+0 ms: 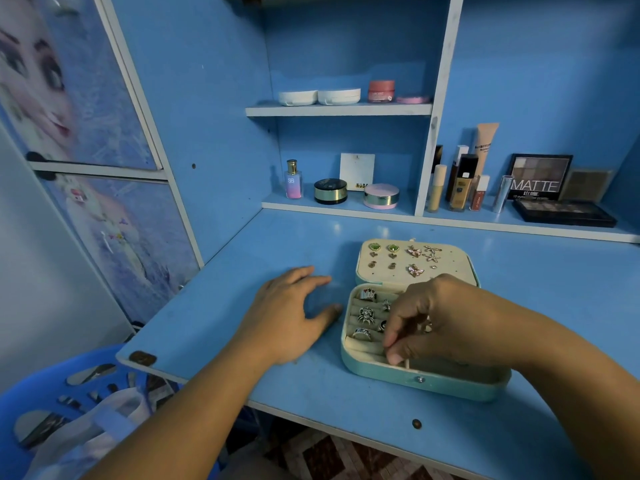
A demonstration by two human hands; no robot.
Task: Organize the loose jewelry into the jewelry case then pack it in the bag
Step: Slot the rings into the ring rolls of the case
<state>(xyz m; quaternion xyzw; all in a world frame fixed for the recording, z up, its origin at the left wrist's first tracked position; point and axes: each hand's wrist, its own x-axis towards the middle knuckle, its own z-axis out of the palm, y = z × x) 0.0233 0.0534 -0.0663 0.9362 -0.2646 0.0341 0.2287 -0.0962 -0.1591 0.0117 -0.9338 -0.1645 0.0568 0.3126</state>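
A mint-green jewelry case [377,370] lies open on the blue desk [363,427]. Its cream lid panel [453,263] holds several earrings: green hearts, pink butterflies, starfish shapes. Several rings [366,313] sit in the ring rolls of the lower half. My right hand [436,320] hovers over the lower half, fingertips pinched down at the front compartment near the case's front wall; whatever is between them is too small to make out. My left hand [291,313] rests flat on the desk just left of the case, fingers spread. A white bag [100,420] lies on a blue plastic chair at the lower left.
Cosmetics crowd the shelves behind: a perfume bottle [293,180], round compacts [330,191], foundation bottles [460,188] and eyeshadow palettes [564,211]. A cabinet door with a cartoon picture [69,98] stands at left. The blue chair [41,403] sits below the desk's left corner.
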